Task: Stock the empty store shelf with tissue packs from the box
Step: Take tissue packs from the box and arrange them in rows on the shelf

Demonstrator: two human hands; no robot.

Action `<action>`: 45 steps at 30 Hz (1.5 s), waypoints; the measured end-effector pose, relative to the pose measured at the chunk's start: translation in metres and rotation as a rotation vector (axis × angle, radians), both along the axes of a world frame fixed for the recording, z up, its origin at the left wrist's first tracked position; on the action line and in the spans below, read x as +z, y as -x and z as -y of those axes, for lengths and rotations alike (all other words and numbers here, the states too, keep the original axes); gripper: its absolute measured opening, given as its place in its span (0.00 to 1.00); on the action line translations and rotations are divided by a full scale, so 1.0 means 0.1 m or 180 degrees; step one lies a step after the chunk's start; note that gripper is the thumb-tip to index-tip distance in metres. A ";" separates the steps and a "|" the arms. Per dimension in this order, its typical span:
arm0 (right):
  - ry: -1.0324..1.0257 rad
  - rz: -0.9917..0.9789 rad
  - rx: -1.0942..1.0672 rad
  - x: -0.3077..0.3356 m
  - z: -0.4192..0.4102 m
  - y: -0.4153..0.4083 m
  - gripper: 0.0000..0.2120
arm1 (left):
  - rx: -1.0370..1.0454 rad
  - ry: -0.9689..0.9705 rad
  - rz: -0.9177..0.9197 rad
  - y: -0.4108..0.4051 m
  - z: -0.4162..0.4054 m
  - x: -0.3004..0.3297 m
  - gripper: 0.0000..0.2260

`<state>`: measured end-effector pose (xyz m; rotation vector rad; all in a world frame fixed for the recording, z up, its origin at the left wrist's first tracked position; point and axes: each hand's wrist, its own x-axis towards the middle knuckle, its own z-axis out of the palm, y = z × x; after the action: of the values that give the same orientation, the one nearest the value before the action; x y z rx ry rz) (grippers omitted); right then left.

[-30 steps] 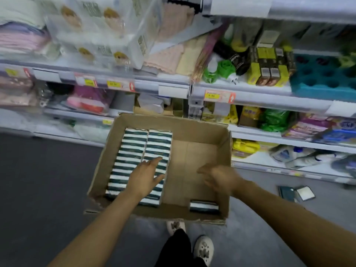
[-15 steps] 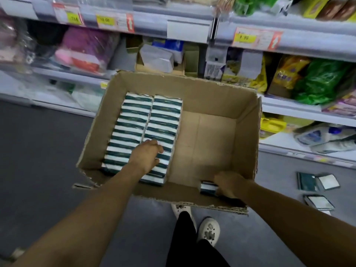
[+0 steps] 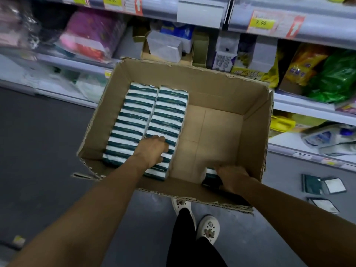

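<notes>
Across the top of the frame run grey metal store shelves [image 3: 192, 14] with yellow price tags, filled with pink, yellow and green packaged goods. Below them, at the centre, stands a large open brown cardboard box [image 3: 258, 132] on the dark grey floor [image 3: 42, 151]. Its left half holds two neat rows of white tissue packs with dark green stripes [image 3: 146, 120]; its right half shows the bare bottom. At the lower centre, the left hand [image 3: 152, 151] lies on the near end of the right row, fingers curled down over the packs. At the lower right corner of the box, the right hand [image 3: 234, 177] grasps one single dark green and white tissue pack [image 3: 211, 175]. On the floor at the right edge lie a few flat green and white packets [image 3: 323, 186]. Two white shoes [image 3: 208, 228] appear at the bottom centre.
</notes>
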<state>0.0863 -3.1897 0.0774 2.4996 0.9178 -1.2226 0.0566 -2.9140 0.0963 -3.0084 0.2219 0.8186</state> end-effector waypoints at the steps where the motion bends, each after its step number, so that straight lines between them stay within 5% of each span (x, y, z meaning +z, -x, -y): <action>1: 0.0015 0.0018 -0.0019 -0.01 0.00 0.00 0.23 | -0.0031 0.0003 -0.0020 -0.01 0.00 -0.01 0.11; 8: -0.0203 0.0142 -0.0375 0.08 -0.03 -0.06 0.19 | -0.0407 -0.0456 0.0123 0.02 0.06 -0.12 0.10; 12: -0.0521 0.0192 -0.0715 0.25 -0.04 -0.12 0.21 | -0.0272 -0.0189 0.0211 0.01 0.04 -0.12 0.08; 18: -0.1142 -0.0071 -0.1626 0.64 0.00 -0.36 0.18 | 0.1168 0.1502 0.0211 0.05 -0.29 0.22 0.01; 28: -0.2773 -0.1204 -0.3503 1.68 0.02 -0.63 0.21 | 0.3460 0.4120 0.0363 -0.17 -0.23 1.41 0.11; 35: -0.3242 -0.1623 -0.3669 2.44 0.02 -0.84 0.21 | 0.4737 0.4878 0.0253 -0.40 0.15 2.03 0.11; 38: -0.3443 -0.1501 -0.3595 2.75 0.02 -0.93 0.21 | 0.4678 0.5017 -0.0022 -0.57 0.38 2.39 0.20; 45: -0.3958 -0.1050 -0.3354 3.48 0.13 -1.17 0.27 | 0.3821 0.5241 0.0173 -0.98 0.47 3.08 0.16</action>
<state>0.2034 -3.2030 0.4250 4.1981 0.3373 -1.6518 0.1544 -2.9606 0.4047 -4.4357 -2.1358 0.5671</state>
